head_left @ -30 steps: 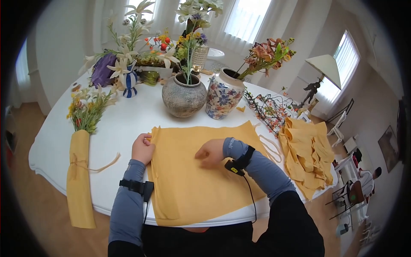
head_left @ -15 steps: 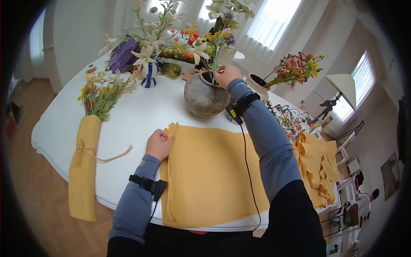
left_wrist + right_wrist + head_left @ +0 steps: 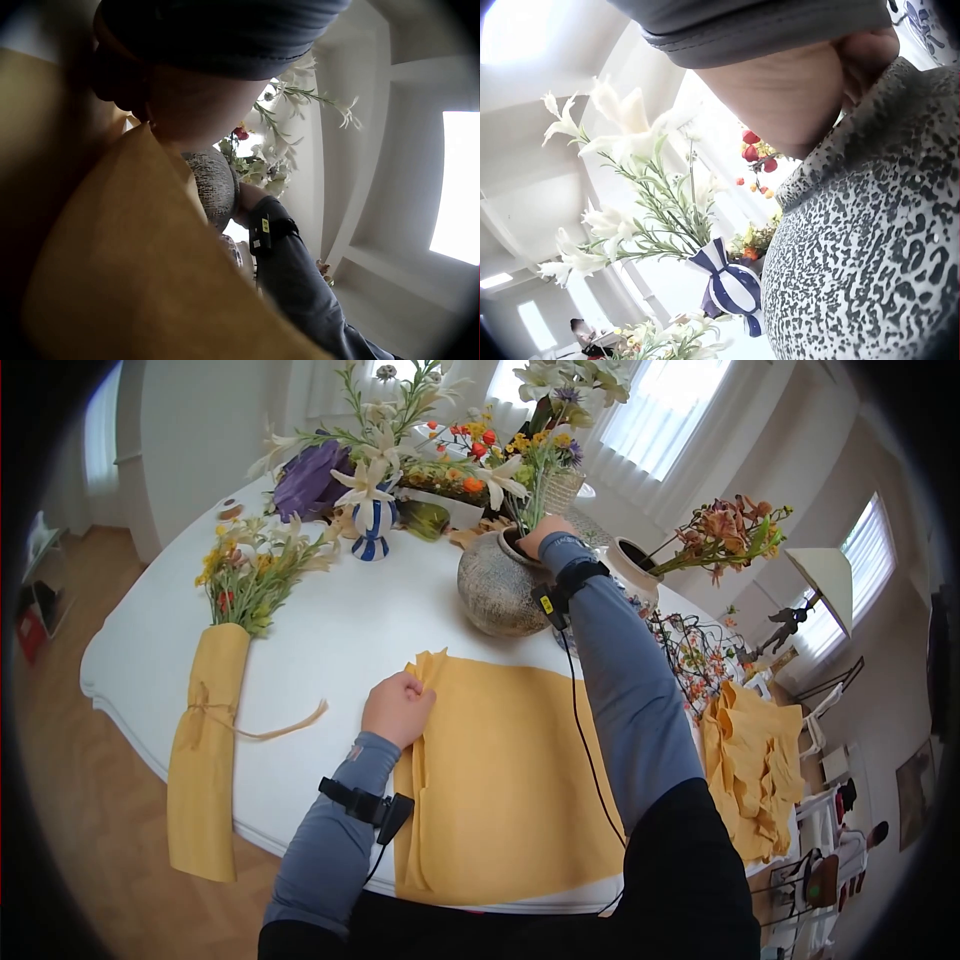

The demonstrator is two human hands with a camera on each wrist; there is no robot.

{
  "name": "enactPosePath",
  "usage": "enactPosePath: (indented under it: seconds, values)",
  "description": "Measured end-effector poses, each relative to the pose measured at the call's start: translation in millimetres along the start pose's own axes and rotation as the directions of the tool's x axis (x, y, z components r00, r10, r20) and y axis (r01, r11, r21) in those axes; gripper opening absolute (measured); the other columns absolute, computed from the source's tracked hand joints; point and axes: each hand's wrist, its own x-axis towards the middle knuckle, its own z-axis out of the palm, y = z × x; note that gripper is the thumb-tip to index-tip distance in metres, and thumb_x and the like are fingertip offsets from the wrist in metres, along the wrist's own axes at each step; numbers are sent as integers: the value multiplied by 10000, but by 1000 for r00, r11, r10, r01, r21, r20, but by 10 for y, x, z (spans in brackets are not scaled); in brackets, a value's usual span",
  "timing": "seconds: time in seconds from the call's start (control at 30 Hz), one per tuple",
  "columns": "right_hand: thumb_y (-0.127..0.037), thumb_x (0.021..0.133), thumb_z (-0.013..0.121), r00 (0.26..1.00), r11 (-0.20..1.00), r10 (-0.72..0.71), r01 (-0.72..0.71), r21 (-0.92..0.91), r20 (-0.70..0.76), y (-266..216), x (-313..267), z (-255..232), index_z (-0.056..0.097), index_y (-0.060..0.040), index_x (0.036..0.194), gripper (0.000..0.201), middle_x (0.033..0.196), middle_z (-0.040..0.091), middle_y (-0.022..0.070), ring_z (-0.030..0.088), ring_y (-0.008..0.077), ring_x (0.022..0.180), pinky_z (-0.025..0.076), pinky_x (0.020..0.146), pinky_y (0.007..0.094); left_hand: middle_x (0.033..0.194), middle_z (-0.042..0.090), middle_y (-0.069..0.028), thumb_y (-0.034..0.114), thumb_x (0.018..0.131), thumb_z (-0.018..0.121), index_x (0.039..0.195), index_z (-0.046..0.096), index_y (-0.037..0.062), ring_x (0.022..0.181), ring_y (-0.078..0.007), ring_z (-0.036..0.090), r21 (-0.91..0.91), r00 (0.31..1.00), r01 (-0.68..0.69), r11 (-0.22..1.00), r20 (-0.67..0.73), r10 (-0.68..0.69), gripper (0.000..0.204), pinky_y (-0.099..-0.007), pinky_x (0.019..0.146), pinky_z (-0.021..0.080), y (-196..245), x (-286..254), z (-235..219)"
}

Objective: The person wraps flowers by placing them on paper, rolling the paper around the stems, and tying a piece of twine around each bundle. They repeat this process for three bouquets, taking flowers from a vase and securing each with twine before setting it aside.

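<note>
Two hands divide the work across the white table (image 3: 330,630). Near its front edge, the left hand (image 3: 398,710) pinches the upper left corner of the flat yellow sheets (image 3: 515,780), fingers closed on their layered side, probably so the folds do not slip or spread. The right hand (image 3: 546,533) reaches toward the far edge, at the mouth of the round grey vase (image 3: 497,585), next to the flower stems (image 3: 536,492); whether it grips them I cannot tell, as its fingertips are hidden. The wrapped bouquet (image 3: 207,760) lies across the left edge, wrap end overhanging and blooms on the tabletop, likely to leave the front for the sheets. A crumpled yellow pile (image 3: 750,770) sits by the right edge, presumably as spare wrapping.
</note>
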Motion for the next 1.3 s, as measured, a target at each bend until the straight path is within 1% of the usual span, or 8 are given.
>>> enactPosePath:
  seconds: [0.2, 0.27, 0.37, 0.43, 0.53, 0.83, 1.13, 1.3]
  values:
    - [-454, 826, 697, 994, 1000, 18, -16, 23, -105, -38, 176, 229, 695, 15, 1173, 583, 1221, 675, 213, 643, 356, 1155, 512, 982, 402, 746, 674, -100, 297, 820, 702, 922, 714, 50, 710, -274, 665, 44, 1000, 6, 999, 26, -7, 268, -380, 675, 533, 74, -26, -12]
    - [-259, 855, 629, 992, 991, 23, -6, 136, -123, -57, 86, 195, 708, 19, 1137, 404, 1195, 679, 237, 649, 355, 1151, 514, 987, 390, 744, 673, -102, 296, 822, 698, 926, 716, 57, 710, -279, 665, 40, 1000, 2, 999, 12, -2, 262, -385, 676, 533, 48, -26, -4]
    - [-228, 837, 639, 978, 978, 7, 37, 205, -206, -21, 8, 179, 709, 34, 1108, 383, 1150, 686, 253, 659, 380, 1109, 519, 970, 403, 620, 587, -35, 258, 822, 712, 898, 703, 12, 570, -167, 568, -13, 998, -55, 998, -31, 55, 258, -325, 578, 471, 77, -38, 0]
    - [-215, 846, 631, 968, 970, 7, 55, 238, -251, 25, 10, 209, 706, 44, 1089, 363, 1126, 679, 281, 654, 399, 1099, 520, 955, 431, 733, 670, -104, 288, 829, 693, 913, 713, 58, 719, -293, 665, 23, 1000, -4, 1000, 7, 4, 246, -400, 671, 531, 145, -65, -48]
    - [-236, 869, 625, 940, 949, 29, 81, 305, -340, 83, 52, 248, 691, 43, 1068, 349, 1097, 681, 289, 654, 411, 1085, 519, 948, 454, 731, 668, -105, 283, 833, 689, 907, 712, 59, 718, -301, 661, 50, 999, -52, 997, -12, 53, 237, -409, 668, 528, 155, -78, -53]
    - [-240, 887, 618, 731, 814, 61, 357, 459, -679, 187, -115, 24, 587, 27, 1002, 293, 926, 659, 300, 637, 475, 910, 500, 799, 512, 790, 670, -111, 249, 835, 686, 877, 695, 53, 744, -301, 652, 89, 983, -153, 984, -92, 161, 201, -403, 685, 524, 146, -89, -32]
    - [-187, 969, 552, 362, 660, -56, 713, 237, -931, 182, -957, -684, 540, -8, 1017, 186, 823, 649, 275, 614, 502, 791, 474, 660, 550, 791, 685, -125, 231, 866, 651, 859, 652, 68, 766, -331, 668, 24, 991, -128, 992, -35, 128, 163, -425, 687, 524, 174, -114, -52]
    - [-120, 973, 549, 491, 444, -217, 819, 362, -844, 136, -2206, -783, 546, -27, 1050, 121, 767, 638, 201, 652, 369, 686, 497, 619, 433, 790, 693, -119, 251, 857, 620, 884, 641, 93, 792, -341, 674, 252, 997, -59, 966, -23, 67, 162, -441, 708, 527, 84, -118, -57]
